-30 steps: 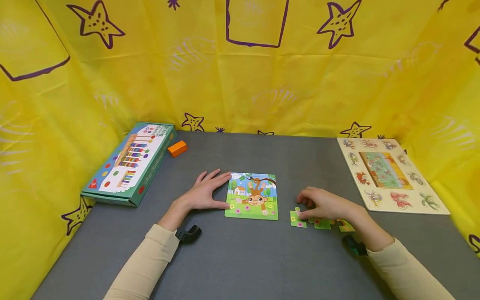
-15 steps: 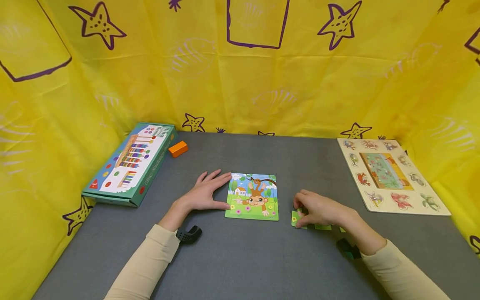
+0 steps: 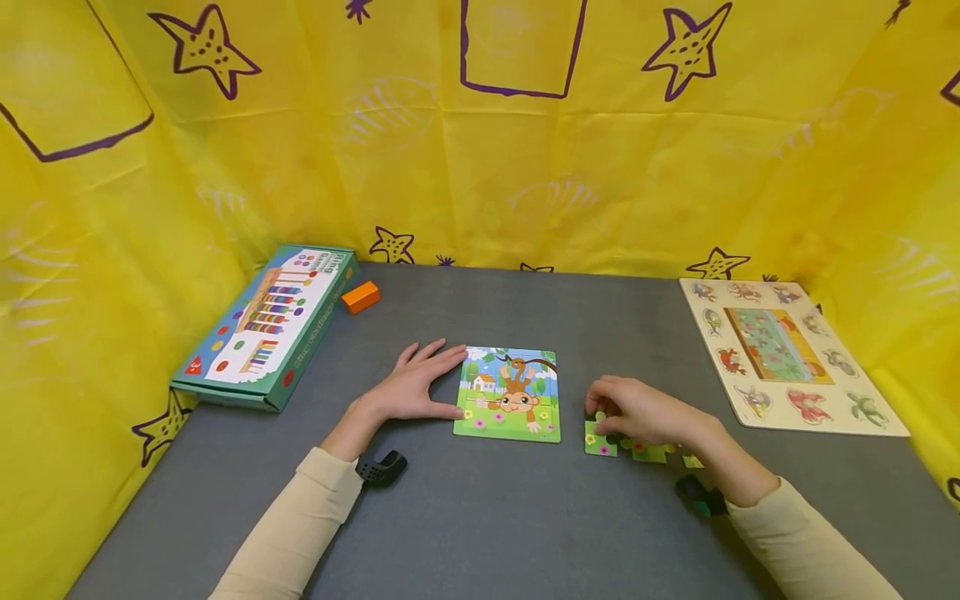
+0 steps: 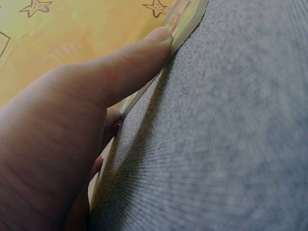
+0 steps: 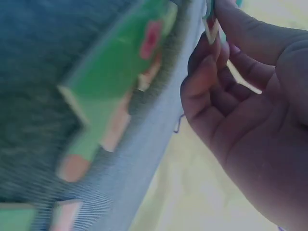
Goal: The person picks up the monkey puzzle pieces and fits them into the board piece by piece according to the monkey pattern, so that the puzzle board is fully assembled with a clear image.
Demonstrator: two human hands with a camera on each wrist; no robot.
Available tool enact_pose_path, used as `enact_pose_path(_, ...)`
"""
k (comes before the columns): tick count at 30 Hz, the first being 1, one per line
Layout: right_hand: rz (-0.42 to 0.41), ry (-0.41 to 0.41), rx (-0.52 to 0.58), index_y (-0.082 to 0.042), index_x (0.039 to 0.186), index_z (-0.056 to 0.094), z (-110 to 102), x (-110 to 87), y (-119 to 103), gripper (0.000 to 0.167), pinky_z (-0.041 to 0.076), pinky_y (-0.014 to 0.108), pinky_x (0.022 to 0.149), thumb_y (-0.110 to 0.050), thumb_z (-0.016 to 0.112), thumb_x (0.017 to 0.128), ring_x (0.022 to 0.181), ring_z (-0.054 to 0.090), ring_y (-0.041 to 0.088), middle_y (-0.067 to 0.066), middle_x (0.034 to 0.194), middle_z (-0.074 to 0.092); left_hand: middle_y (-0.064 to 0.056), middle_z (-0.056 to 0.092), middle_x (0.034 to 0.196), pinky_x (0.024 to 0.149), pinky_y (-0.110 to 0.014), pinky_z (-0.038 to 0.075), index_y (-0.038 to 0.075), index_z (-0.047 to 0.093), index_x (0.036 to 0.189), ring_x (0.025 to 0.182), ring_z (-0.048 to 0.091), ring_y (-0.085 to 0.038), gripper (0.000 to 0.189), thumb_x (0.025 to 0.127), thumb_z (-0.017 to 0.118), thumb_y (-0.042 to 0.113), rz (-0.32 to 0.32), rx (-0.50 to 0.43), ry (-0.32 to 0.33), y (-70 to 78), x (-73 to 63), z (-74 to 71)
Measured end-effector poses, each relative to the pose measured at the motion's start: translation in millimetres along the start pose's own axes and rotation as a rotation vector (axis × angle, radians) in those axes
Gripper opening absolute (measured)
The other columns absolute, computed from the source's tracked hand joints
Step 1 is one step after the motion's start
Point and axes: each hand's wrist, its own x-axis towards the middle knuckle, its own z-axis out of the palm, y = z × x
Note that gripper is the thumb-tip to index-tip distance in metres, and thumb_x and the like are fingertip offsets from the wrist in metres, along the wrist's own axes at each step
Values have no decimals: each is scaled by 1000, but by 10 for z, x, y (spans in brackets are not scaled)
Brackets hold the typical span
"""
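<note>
My left hand [image 3: 412,387] lies with fingers spread and fairly straight at the left side of a square monkey jigsaw puzzle [image 3: 510,427]. Its thumb [image 4: 139,60] touches the puzzle's edge in the left wrist view. Right of the puzzle, my right hand [image 3: 648,410] pinches a green flowered puzzle piece [image 3: 600,443] between thumb and curled fingers; only a sliver of the held puzzle piece [image 5: 210,30] shows in the right wrist view. Beneath the hand lie another green puzzle piece [image 3: 649,453] and a third puzzle piece [image 3: 692,462], both partly hidden.
A green ring-game box [image 3: 270,325] lies at the left, with an orange block [image 3: 362,297] beside it. At the right rests a wooden sea-animal puzzle board [image 3: 776,408]. Yellow patterned cloth [image 3: 480,183] hangs around the grey table [image 3: 480,517].
The right hand's fingers dip down over the leftmost loose piece, then lift slightly, showing more of the pieces again. The left hand stays at the monkey puzzle. The head view shifts a little.
</note>
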Motion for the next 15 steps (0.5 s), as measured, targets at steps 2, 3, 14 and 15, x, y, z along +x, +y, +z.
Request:
enact_pose_path(2, -14, -16, 24, -12, 99, 63, -34, 8, -3, 11, 48, 29, 63, -11, 73, 94, 67, 52, 8, -5, 86, 56, 1, 27, 165, 115, -61, -1, 18, 31, 161, 153, 10, -29, 100, 82, 75, 62, 5, -3, -2, 9, 8, 3)
enact_pose_path(3, -20, -24, 38, -12, 98, 63, -48, 15, -8, 10, 48, 29, 63, -11, 72, 95, 68, 52, 8, -5, 84, 57, 0, 27, 165, 115, -61, -1, 17, 31, 161, 153, 10, -29, 100, 82, 75, 61, 6, -4, -4, 12, 10, 5)
enact_pose_path(14, -127, -49, 124, -13, 97, 63, -84, 344, -162, 10, 48, 30, 66, -10, 73, 94, 69, 55, 11, -5, 79, 61, 1, 27, 165, 115, -61, -1, 18, 31, 161, 153, 11, -29, 100, 82, 75, 61, 4, 2, -1, 0, 6, 11)
enact_pose_path(15, -140, -47, 122, -13, 97, 63, -76, 393, -184, 11, 48, 30, 67, -10, 73, 94, 69, 55, 11, -5, 79, 60, 1, 27, 165, 115, -61, -2, 18, 31, 161, 153, 11, -29, 100, 83, 75, 61, 3, 1, -1, -2, 4, 9)
